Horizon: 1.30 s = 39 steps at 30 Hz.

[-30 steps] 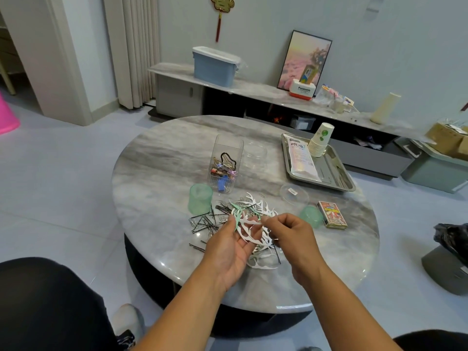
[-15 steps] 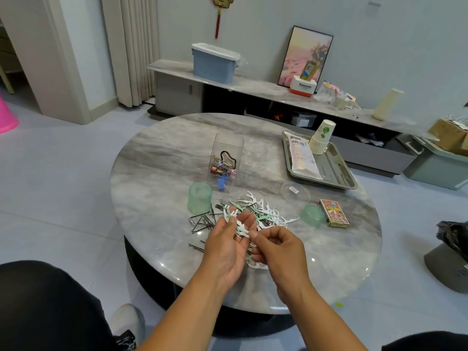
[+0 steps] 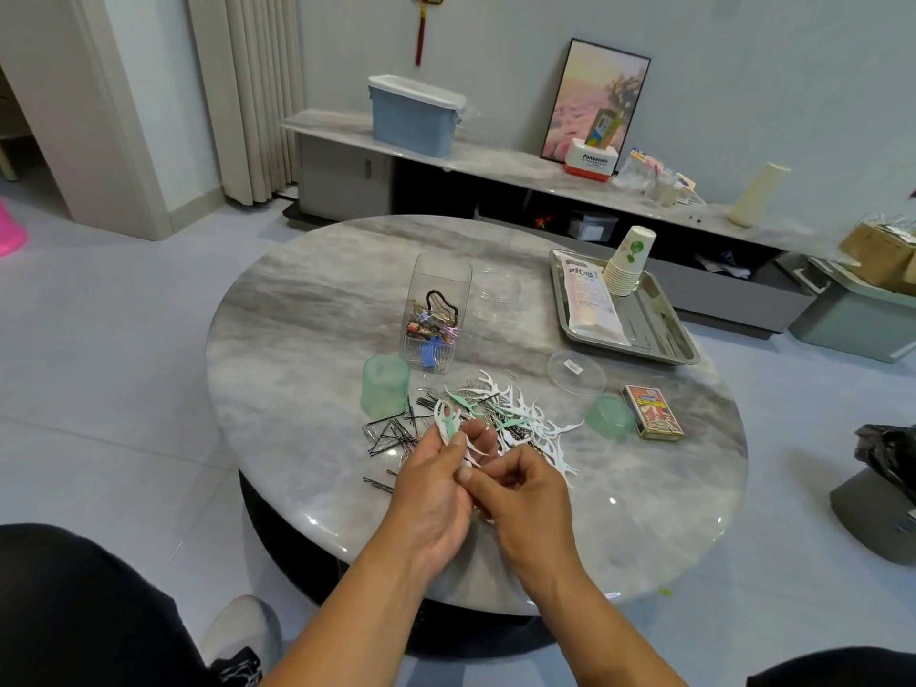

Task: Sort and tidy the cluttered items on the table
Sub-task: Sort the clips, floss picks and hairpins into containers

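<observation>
Left hand point(image 3: 436, 483) grips a fan of thin forked plastic floss picks point(image 3: 448, 423), white and mint. Right hand point(image 3: 520, 493), fingers curled, pinches at them above the glossy marble table point(image 3: 297, 349); loose picks point(image 3: 525, 419) and black wire hairpins point(image 3: 391, 433) lie just beyond.

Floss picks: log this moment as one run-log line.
left hand holds floss picks | right hand pinches one | hairpins loose on table

A round grey marble table point(image 3: 307, 339) carries, just beyond the hands, a heap of white and green floss picks point(image 3: 515, 414) and black hairpins point(image 3: 391, 433). Farther off stand a green cup point(image 3: 385, 385), clear organiser point(image 3: 436, 319) and, to the right, a steel tray point(image 3: 659, 334) and matchbox point(image 3: 653, 412).
</observation>
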Each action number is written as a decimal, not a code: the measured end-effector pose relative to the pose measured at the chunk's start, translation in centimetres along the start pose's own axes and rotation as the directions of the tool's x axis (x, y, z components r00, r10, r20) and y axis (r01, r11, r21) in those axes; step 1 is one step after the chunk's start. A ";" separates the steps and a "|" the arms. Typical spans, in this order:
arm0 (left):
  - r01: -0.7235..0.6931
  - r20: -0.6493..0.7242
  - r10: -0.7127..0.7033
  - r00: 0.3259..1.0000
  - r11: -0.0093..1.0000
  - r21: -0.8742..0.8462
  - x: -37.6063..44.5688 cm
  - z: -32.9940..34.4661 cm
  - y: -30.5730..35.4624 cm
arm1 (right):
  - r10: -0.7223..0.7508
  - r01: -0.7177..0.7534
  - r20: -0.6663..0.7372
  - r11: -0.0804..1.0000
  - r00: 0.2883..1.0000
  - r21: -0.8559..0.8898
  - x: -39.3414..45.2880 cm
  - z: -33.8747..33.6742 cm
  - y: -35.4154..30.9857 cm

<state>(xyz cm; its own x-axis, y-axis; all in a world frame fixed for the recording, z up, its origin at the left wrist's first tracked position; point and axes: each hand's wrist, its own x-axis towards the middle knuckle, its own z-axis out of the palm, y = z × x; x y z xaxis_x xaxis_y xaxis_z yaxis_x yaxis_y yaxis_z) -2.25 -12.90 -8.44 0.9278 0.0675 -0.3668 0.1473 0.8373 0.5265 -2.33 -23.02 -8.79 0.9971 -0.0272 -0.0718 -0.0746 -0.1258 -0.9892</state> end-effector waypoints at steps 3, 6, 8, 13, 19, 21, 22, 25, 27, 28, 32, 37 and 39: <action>-0.011 0.022 0.012 1.000 1.000 -0.009 0.2 -0.3 0.2 | -0.003 0.004 0.033 0.999 0.999 -0.037 0.2 -0.4 0.1; -0.014 0.033 0.016 0.999 0.997 -0.078 0.5 -0.4 0.6 | 0.014 -0.015 0.047 0.999 0.999 0.028 0.3 -0.9 -0.2; -0.003 0.051 0.008 0.999 0.996 -0.086 0.6 -0.4 0.7 | 0.017 -0.021 0.069 0.998 0.997 0.059 0.2 -0.9 -0.4; 0.006 0.056 -0.006 0.998 1.000 0.013 0.8 -0.6 0.1 | -0.039 0.041 0.028 0.997 0.999 -0.059 -0.2 -0.5 -0.1; -0.061 0.122 0.027 0.992 0.956 0.287 1.0 -0.9 0.3 | -0.167 0.173 0.058 0.978 0.984 -0.117 2.1 -1.1 -1.9; -0.052 0.169 -0.016 0.986 0.919 0.391 1.0 -0.9 -0.1 | -0.174 0.218 0.214 0.956 0.961 -0.198 3.7 -0.9 -3.3; -0.048 0.183 -0.033 0.982 0.905 0.423 0.9 -0.9 -0.2 | -0.162 0.235 0.281 0.939 0.946 -0.250 4.4 -0.7 -3.8; -0.046 0.193 -0.046 0.980 0.894 0.446 0.8 -0.7 0.0 | -0.073 0.247 0.418 0.891 0.905 -0.380 5.5 -0.8 -4.5; -0.046 0.183 -0.040 0.982 0.897 0.439 0.8 -0.6 0.3 | -0.002 0.224 0.481 0.887 0.877 -0.403 5.4 -1.0 -4.4; -0.037 0.176 -0.043 0.984 0.904 0.426 0.9 -0.6 0.3 | 0.022 0.206 0.506 0.897 0.862 -0.390 5.3 -1.2 -4.3; 0.054 0.160 -0.101 0.982 0.961 0.271 0.9 -0.9 0.3 | -0.028 0.116 0.399 0.973 0.917 -0.198 5.1 -1.5 -3.8; 0.064 0.173 -0.119 0.978 0.954 0.293 1.0 -0.7 0.5 | 0.098 0.085 0.512 0.943 0.854 -0.323 3.6 -0.9 -3.1; 0.052 0.144 -0.100 0.985 0.950 0.307 1.2 -0.8 0.4 | 0.124 0.069 0.536 0.943 0.835 -0.325 3.7 -0.3 -3.1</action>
<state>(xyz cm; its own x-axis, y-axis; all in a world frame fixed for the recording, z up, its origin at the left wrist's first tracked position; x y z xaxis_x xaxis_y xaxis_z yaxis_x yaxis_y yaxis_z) -1.37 -12.09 -9.27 0.9481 -0.0950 -0.3036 0.2929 0.6327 0.7169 1.59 -22.99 -5.96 0.8328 0.4935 -0.2509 -0.0078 -0.4428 -0.8966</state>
